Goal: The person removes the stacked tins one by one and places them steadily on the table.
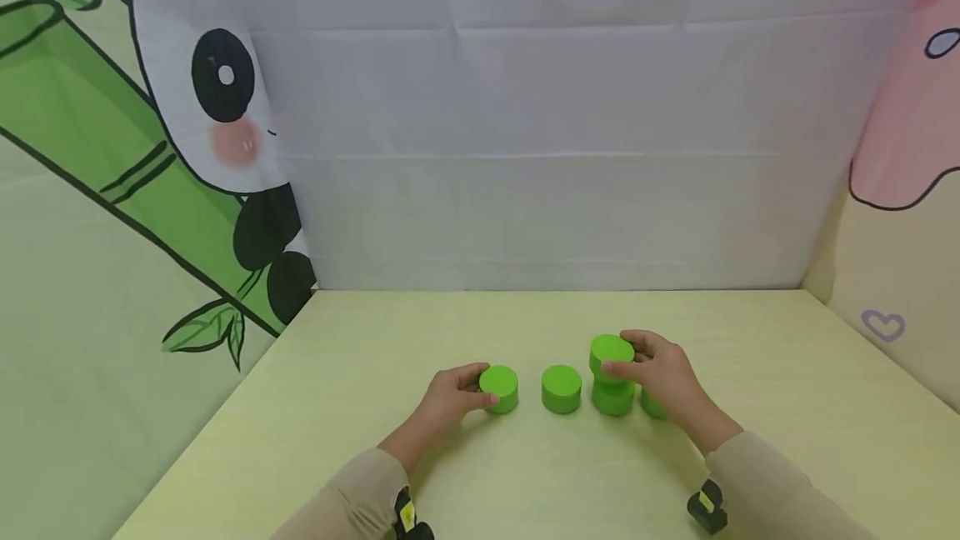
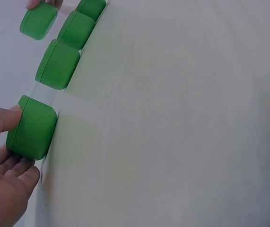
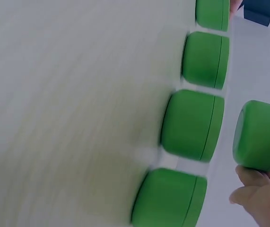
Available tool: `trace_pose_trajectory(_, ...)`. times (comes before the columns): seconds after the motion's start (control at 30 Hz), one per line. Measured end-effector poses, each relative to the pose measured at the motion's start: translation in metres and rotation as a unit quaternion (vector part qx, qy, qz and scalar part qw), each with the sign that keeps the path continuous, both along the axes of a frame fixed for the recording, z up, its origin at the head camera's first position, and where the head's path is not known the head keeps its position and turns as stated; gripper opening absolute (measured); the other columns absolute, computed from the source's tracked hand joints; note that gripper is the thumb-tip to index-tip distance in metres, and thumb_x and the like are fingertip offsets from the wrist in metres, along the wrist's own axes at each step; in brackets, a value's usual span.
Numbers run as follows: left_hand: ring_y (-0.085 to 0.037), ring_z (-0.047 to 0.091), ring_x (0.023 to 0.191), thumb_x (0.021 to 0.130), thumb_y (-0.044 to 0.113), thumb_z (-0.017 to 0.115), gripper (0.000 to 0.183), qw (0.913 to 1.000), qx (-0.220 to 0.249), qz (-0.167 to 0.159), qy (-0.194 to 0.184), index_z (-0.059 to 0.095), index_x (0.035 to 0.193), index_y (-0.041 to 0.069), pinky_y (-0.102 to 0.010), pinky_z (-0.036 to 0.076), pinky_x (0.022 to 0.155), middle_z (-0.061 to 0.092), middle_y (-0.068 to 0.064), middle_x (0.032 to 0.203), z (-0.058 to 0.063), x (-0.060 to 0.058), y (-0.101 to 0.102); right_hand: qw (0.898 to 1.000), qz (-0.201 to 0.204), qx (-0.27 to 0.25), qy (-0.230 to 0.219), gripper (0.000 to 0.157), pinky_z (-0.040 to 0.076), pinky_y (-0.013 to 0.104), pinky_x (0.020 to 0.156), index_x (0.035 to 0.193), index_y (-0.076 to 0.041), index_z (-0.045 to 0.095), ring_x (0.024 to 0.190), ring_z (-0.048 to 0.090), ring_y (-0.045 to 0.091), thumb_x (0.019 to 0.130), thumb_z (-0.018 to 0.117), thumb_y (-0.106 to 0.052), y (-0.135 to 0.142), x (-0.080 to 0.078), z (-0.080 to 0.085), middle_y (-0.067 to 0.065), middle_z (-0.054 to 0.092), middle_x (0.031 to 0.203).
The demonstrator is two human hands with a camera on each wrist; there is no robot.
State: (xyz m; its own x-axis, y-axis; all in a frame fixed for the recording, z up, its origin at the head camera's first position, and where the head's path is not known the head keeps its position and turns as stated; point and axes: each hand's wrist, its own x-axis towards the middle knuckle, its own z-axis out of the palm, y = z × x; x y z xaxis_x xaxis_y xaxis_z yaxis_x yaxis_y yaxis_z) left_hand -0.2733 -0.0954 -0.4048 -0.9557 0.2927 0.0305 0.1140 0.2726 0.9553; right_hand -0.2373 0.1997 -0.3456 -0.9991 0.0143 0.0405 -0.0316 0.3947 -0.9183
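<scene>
Several identical green round lidded containers stand in a row on the table. My left hand holds the leftmost container between thumb and fingers; in the left wrist view this container stands on the tabletop. My right hand grips another container raised above the row. The right wrist view shows a gap between this lifted container and those standing below. In the head view it overlaps a standing container. To the left is an untouched container, and the rightmost container is partly hidden behind my right hand.
The pale yellow table ends at a white cloth backdrop. A printed panel with a panda and bamboo borders the left side, and a panel with a pink figure borders the right.
</scene>
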Motion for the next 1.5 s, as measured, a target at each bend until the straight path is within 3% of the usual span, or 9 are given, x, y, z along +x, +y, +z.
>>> trace_pose_trajectory(0.53,-0.031,0.049,0.123,0.081,0.007,0.071,0.060,0.9999,0.008,0.001,-0.010,0.045,0.133,-0.005,-0.036,0.046,0.097,0.049,-0.020,0.134,0.007,0.000,0.001,0.998,-0.044,0.045,-0.012,0.084,0.039,0.048,0.102,0.140,0.007,0.030,0.127,0.040,0.039,0.081,0.071,-0.036,0.053,0.014,0.002,0.029,0.038,0.139)
trace_pose_trajectory(0.83,-0.029,0.051,0.121,0.080,0.016,0.073,0.065,0.9999,0.005,-0.012,0.001,0.044,0.133,-0.007,-0.032,0.049,0.093,0.050,-0.020,0.134,0.007,0.002,-0.001,0.993,-0.075,0.089,-0.006,0.084,0.042,0.046,0.096,0.139,0.010,0.030,0.124,0.041,0.041,0.083,0.068,-0.039,0.079,0.022,-0.006,0.031,0.039,0.137)
trace_pose_trajectory(1.1,-0.030,0.048,0.124,0.081,0.009,0.071,0.062,0.9998,0.008,-0.002,-0.020,0.043,0.135,-0.005,-0.035,0.046,0.097,0.047,-0.019,0.136,0.004,-0.001,0.000,0.991,-0.085,0.101,-0.009,0.084,0.042,0.047,0.096,0.138,0.012,0.029,0.124,0.040,0.044,0.084,0.067,-0.040,0.093,0.025,-0.011,0.033,0.036,0.138)
trace_pose_trajectory(1.27,-0.030,0.048,0.124,0.081,0.009,0.070,0.062,0.9998,0.008,-0.002,-0.020,0.042,0.135,-0.005,-0.035,0.046,0.097,0.047,-0.020,0.136,0.005,0.001,-0.001,0.990,-0.094,0.103,-0.020,0.085,0.045,0.040,0.091,0.138,0.013,0.029,0.120,0.042,0.042,0.084,0.067,-0.041,0.098,0.027,-0.015,0.034,0.036,0.137)
trace_pose_trajectory(1.5,-0.030,0.049,0.123,0.081,0.009,0.071,0.063,0.9998,0.001,0.004,-0.021,0.043,0.135,-0.004,-0.036,0.047,0.096,0.048,-0.019,0.135,0.004,0.001,0.000,0.991,-0.086,0.097,-0.034,0.087,0.040,0.052,0.097,0.138,0.013,0.026,0.120,0.039,0.044,0.084,0.066,-0.042,0.102,0.028,-0.015,0.035,0.033,0.138)
